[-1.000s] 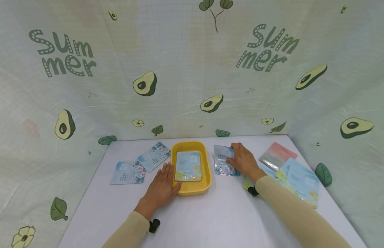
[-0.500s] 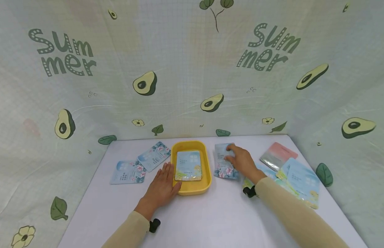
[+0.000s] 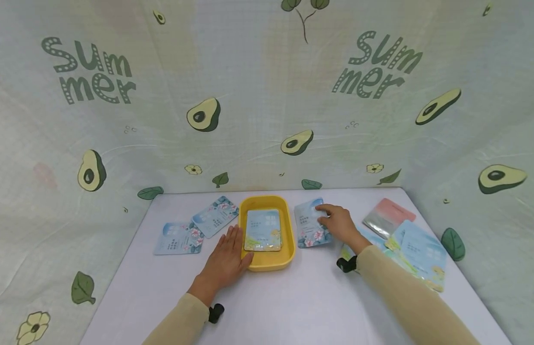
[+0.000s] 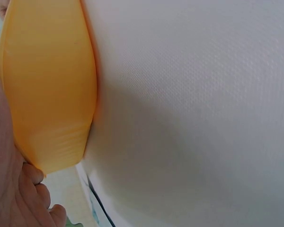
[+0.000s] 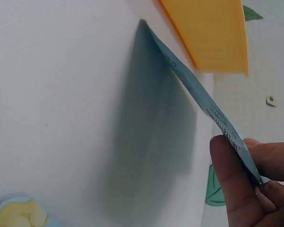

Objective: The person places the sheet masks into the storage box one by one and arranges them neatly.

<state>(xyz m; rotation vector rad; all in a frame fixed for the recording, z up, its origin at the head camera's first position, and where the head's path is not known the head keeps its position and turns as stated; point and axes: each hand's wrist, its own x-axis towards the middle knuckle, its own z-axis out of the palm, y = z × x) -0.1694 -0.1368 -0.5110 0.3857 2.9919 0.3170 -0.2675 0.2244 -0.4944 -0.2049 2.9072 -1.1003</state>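
My right hand (image 3: pixel 342 226) pinches a flat blue face mask sachet with pink flowers (image 3: pixel 309 224) by its right edge. In the right wrist view the sachet (image 5: pixel 206 101) stands tilted, its far edge low near the white cloth, with the thumb and fingers (image 5: pixel 227 175) on either side of its near end. My left hand (image 3: pixel 225 256) rests, fingers straight, along the left rim of a yellow tray (image 3: pixel 267 262). Inside the tray lies a pale blue sachet with yellow flowers (image 3: pixel 263 231). The left wrist view shows the tray's outer wall (image 4: pixel 49 80) beside the hand.
On the left of the table lie two blue floral sachets (image 3: pixel 178 241) (image 3: pixel 215 218). To the right are a pink and silver sachet (image 3: pixel 388 217) and overlapping blue and yellow sachets (image 3: pixel 419 251), partly covered by the right arm. A printed cloth (image 3: pixel 249 96) hangs behind the table.
The sachet in my right hand has turned and shifted slightly left, its lower edge now nearer the front. My left hand and the tray stay as they were.
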